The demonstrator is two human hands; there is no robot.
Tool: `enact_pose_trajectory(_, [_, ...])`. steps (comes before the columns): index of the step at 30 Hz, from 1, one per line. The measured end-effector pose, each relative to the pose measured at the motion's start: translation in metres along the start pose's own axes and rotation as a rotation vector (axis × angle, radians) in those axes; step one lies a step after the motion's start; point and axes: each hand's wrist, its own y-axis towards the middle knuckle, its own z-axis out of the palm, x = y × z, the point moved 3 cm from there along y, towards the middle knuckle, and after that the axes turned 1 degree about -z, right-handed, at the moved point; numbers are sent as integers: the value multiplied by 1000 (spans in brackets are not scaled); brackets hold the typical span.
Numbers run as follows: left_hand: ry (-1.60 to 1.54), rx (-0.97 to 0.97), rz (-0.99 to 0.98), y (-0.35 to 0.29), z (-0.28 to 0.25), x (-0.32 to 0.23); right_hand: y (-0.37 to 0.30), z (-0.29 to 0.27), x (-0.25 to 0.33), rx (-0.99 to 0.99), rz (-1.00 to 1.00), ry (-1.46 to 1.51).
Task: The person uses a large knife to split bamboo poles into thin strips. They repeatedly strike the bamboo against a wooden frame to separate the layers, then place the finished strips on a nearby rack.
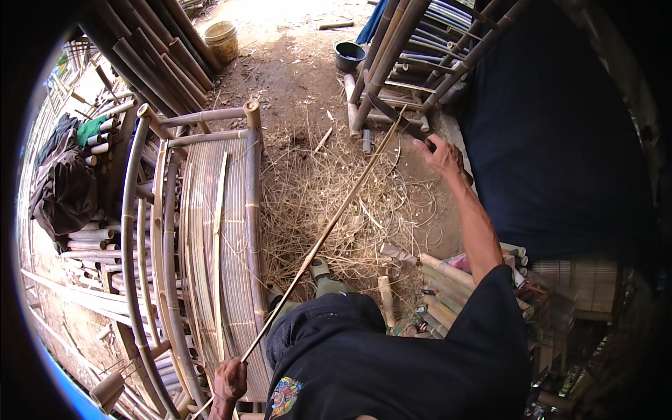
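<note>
A long, thin bamboo strip [350, 197] slants across the view from lower left to upper right, passing over my lap. Its lower end is gripped by my left hand [231, 380], fingers closed, beside the bamboo bench. At the upper right my right hand [446, 159] is wrapped round the handle of a knife. The dark knife blade [411, 129] points up and left, and the strip's far end meets or crosses it; I cannot tell whether they touch. Most of the handle is hidden by my fingers.
A bamboo bench [253, 196] with loose strips on its slatted seat stands at my left. Curly shavings [343, 182] cover the ground ahead. Cut bamboo pieces [448, 269] lie at my right. Farther off are a yellowish bucket [221, 40], a black basin [348, 56] and a bamboo frame [392, 49].
</note>
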Motion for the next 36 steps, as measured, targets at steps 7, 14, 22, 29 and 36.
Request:
enact_pose_trajectory(7, [17,-12,-127,-71,-19,68,21,-65,-168,-376,760,181])
enact_pose_trajectory(14, [-703,80,-432,117,30,-27,-45,-20,61,-266,124,379])
enact_pose_trajectory(22, [-1043,148,-231,219,16,-124,-195,39,247,34,-491,474])
enact_pose_trajectory(29, [-1211,170,-375,200,-2,-137,-186,32,251,106,-329,649])
enact_pose_trajectory(36, [-1145,218,-367,170,-2,-132,-152,44,220,127,-103,679])
